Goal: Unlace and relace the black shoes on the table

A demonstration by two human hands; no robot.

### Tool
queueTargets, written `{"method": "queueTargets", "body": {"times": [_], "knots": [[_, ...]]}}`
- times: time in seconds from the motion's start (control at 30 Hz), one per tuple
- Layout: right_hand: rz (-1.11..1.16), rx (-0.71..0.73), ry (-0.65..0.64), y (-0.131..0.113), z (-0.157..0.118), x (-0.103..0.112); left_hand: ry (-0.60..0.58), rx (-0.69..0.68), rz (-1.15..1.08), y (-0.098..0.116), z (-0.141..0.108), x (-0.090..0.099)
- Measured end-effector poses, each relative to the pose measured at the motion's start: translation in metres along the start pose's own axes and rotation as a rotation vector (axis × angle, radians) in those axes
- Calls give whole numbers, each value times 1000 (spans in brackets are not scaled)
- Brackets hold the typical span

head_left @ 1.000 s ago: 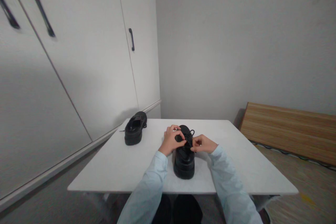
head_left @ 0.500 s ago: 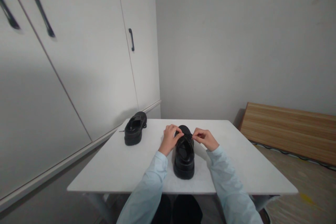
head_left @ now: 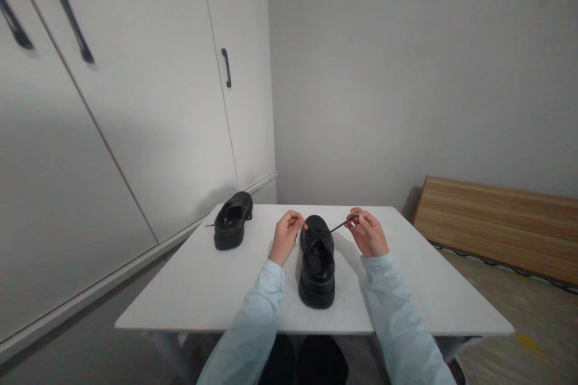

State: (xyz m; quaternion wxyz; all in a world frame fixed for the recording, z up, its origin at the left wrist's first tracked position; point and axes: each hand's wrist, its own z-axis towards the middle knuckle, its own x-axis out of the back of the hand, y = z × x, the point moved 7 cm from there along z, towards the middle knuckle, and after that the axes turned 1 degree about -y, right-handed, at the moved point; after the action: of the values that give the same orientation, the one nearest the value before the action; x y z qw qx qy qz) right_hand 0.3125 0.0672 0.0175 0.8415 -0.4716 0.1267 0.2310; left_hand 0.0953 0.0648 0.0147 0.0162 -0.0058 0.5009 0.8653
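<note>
A black lace-up shoe (head_left: pixel 316 286) stands on the white table in front of me, its toe pointing away. My right hand (head_left: pixel 368 233) is closed on one end of the black shoelace (head_left: pixel 339 226), which runs taut from the shoe up to the right. On the left of the shoe, my left hand (head_left: pixel 288 236) pinches the other lace end close to the toe part; only a short stretch of that lace shows. The shoe's opening faces me between my forearms.
Another black shoe (head_left: pixel 229 228) stands at the table's far left, a lace end sticking out beside it. The white table (head_left: pixel 189 295) borders white cupboards (head_left: pixel 171 102) on the left. A wooden board (head_left: pixel 492 222) leans by the grey wall at right.
My hands have moved apart from over the shoe's laces. The right went up and right, drawing a lace out taut; the left shifted slightly left. Both shoes stayed put.
</note>
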Motion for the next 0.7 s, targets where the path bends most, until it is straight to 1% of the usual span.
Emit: {"method": "queueTargets", "body": {"times": [0.1, 0.2, 0.27, 0.33, 0.43, 0.5, 0.63, 0.7], "knots": [[50, -27, 37, 2, 0, 3, 81, -20, -29, 0, 0, 6], [88, -35, 76, 4, 0, 5, 145, -13, -51, -2, -1, 9], [97, -42, 100, 6, 0, 7, 164, 12, -67, -3, -1, 10], [83, -54, 103, 9, 1, 7, 159, 45, -89, -6, -1, 9], [34, -61, 75, 12, 0, 6, 116, 95, -143, -11, 0, 4], [-21, -39, 43, 13, 0, 4, 50, 123, -175, -12, -1, -2], [-266, 7, -86, 12, 0, -8, -127, 144, -174, -10, -4, -17], [-398, 9, -165, 13, -2, -17, -162, 139, -167, -9, -5, -21]]}}
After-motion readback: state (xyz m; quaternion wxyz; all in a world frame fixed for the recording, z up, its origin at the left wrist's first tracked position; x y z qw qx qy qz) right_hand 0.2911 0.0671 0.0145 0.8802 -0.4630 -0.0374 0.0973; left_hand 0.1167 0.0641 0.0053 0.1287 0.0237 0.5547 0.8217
